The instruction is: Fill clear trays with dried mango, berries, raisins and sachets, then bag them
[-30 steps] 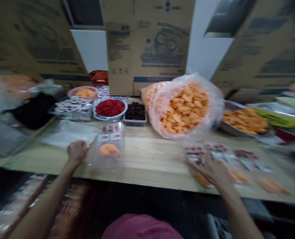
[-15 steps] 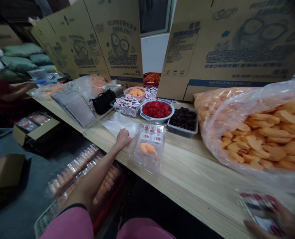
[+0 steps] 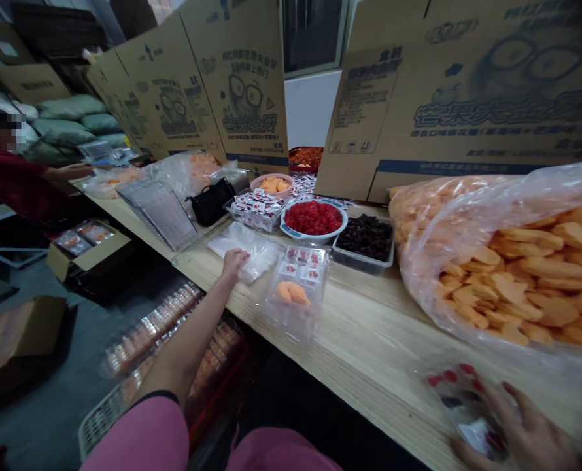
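Note:
My left hand (image 3: 235, 264) is closed at the near left edge of a pile of thin clear plastic bags (image 3: 259, 252), pinching the film. Beside it lies a clear plastic tray (image 3: 293, 294) with small printed sachets at its top and an orange curved candy piece in the middle. At the lower right, my right hand (image 3: 526, 425) has its thumb and fingers around the edge of another clear tray (image 3: 467, 405). Red and dark pieces and a white sachet show in that tray, which is blurred. One finger stands away from it.
Behind are a bowl of red pieces (image 3: 313, 217), a tub of dark pieces (image 3: 362, 245), a box of sachets (image 3: 256, 209) and a black pouch (image 3: 212, 204). A large bag of orange pieces (image 3: 531, 281) fills the right. Crates of packs (image 3: 158, 327) stand below; a co-worker (image 3: 21, 170) is far left.
My right hand has moved left over the table with the filled tray. My left hand has shifted slightly toward me and left on the bags, whose film looks more rumpled. The view has turned slightly.

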Demonstrator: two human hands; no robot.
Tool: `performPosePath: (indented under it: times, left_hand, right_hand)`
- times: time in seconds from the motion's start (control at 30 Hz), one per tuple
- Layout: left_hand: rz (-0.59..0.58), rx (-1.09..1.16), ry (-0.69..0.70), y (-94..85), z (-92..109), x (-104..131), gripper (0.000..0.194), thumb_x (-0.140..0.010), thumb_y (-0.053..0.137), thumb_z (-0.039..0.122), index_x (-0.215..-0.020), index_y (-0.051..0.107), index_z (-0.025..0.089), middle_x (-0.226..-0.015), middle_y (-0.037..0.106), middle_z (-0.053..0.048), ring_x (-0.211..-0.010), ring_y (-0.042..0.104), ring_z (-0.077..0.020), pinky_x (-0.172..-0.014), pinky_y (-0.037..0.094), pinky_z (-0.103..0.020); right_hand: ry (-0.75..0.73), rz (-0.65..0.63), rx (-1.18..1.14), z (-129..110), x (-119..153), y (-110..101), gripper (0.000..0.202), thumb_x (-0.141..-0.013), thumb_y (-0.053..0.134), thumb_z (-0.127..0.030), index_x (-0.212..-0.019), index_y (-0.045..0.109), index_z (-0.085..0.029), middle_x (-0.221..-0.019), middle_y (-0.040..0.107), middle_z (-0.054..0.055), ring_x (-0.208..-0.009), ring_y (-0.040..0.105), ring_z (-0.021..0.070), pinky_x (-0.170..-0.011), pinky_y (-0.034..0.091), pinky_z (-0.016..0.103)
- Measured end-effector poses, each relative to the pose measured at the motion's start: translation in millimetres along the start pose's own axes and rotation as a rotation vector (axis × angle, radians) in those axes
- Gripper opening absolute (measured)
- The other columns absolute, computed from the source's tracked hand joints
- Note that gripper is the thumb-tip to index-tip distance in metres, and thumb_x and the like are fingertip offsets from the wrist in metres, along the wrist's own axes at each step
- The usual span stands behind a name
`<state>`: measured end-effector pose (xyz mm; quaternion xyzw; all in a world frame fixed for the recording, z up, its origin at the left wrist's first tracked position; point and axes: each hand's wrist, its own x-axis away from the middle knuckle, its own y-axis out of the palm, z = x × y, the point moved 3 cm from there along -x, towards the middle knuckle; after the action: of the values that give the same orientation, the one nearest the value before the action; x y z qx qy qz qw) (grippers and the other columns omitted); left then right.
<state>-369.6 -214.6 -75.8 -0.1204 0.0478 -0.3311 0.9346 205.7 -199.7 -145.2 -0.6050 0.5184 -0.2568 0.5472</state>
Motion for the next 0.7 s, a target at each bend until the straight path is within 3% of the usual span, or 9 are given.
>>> performPosePath:
  times: [0.17, 0.33, 0.43, 0.53, 0.6, 0.7]
  left_hand:
    - [-0.051, 0.059, -0.049, 3.5, 0.5, -0.4, 0.028, -0.085, 0.058, 0.034, -0.067, 0.055, 0.013, -0.065, 0.056, 0.003, -0.057, 0.051, -0.0084, -0.056, 0.044, -0.023]
    - [-0.056, 0.097, -0.031, 3.6, 2.7, 6.6, 0.024, -0.060, 0.072, 0.020, -0.049, 0.051, 0.012, -0.051, 0.054, 0.002, -0.051, 0.049, -0.0095, -0.052, 0.037, -0.022]
    - [0.039, 0.135, 0.050, 0.1, 17.1, 6.2, 0.031, -0.057, 0.068, 0.020, -0.044, 0.041, 0.016, -0.052, 0.053, 0.003, -0.059, 0.053, -0.0115, -0.057, 0.039, -0.022]
    - [0.150, 0.179, 0.166, 1.7, 46.4, 12.7, 0.033, -0.065, 0.060, 0.021, -0.048, 0.033, 0.018, -0.062, 0.058, 0.002, -0.077, 0.058, -0.0130, -0.071, 0.042, -0.022]
    - [0.125, 0.187, 0.255, 15.5, 67.3, 32.4, 0.028, -0.069, 0.057, 0.019, -0.051, 0.037, 0.018, -0.078, 0.065, 0.000, -0.090, 0.059, -0.0141, -0.082, 0.043, -0.024]
    - [-0.134, 0.074, 0.451, 61.1, 86.1, 93.3, 0.020, -0.073, 0.055, 0.018, -0.055, 0.046, 0.018, -0.095, 0.069, -0.004, -0.099, 0.060, -0.0176, -0.091, 0.042, -0.030]
  right_hand:
    - [-0.067, 0.018, 0.132, -17.2, -10.1, -2.9, 0.108, -0.052, 0.061, -0.068, -0.142, 0.003, -0.051, -0.132, 0.044, 0.019, -0.095, 0.053, 0.0462, -0.064, 0.035, 0.054]
    - [-0.066, 0.009, 0.155, -19.9, -11.5, -3.9, 0.106, -0.054, 0.062, -0.065, -0.144, 0.008, -0.046, -0.133, 0.044, 0.020, -0.095, 0.054, 0.0464, -0.064, 0.037, 0.055]
    - [-0.061, -0.011, 0.143, -19.6, -11.6, -7.2, 0.102, -0.057, 0.061, -0.065, -0.145, 0.016, -0.040, -0.135, 0.043, 0.021, -0.098, 0.054, 0.0474, -0.066, 0.040, 0.057]
    - [-0.096, -0.100, 0.137, -24.6, -12.2, -12.6, 0.085, -0.066, 0.055, -0.064, -0.142, 0.032, -0.033, -0.135, 0.043, 0.020, -0.101, 0.054, 0.0468, -0.066, 0.044, 0.057]
    - [-0.110, -0.111, 0.148, -30.5, -13.1, -18.4, 0.076, -0.070, 0.052, -0.061, -0.137, 0.041, -0.026, -0.135, 0.043, 0.020, -0.102, 0.054, 0.0463, -0.068, 0.046, 0.057]
    - [-0.099, -0.093, 0.154, -38.2, -15.0, -28.6, 0.076, -0.069, 0.054, -0.059, -0.135, 0.043, -0.022, -0.136, 0.041, 0.020, -0.105, 0.052, 0.0450, -0.072, 0.047, 0.056]
